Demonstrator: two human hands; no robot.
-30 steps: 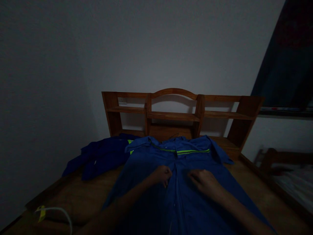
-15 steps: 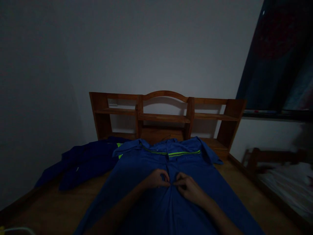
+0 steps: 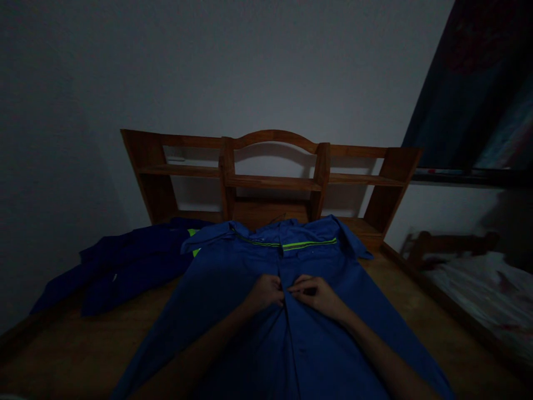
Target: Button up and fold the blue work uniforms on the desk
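A blue work shirt (image 3: 233,300) with a bright yellow-green stripe across the chest lies flat on a wooden bed platform (image 3: 83,350), collar toward the headboard. My left hand (image 3: 266,290) and my right hand (image 3: 314,293) meet at the shirt's front opening, just below the stripe. Each pinches one edge of the placket, fingertips almost touching. The room is dim, so small details such as buttons are hard to make out.
A second dark blue garment (image 3: 120,266) lies crumpled to the left. A wooden headboard with shelves (image 3: 270,178) stands behind against a white wall. Another bed (image 3: 478,289) is at the right, below a dark curtain (image 3: 478,83).
My right hand has slid left to meet my left hand at the shirt's front opening. The view has shifted, and the white cable at the lower left is out of frame.
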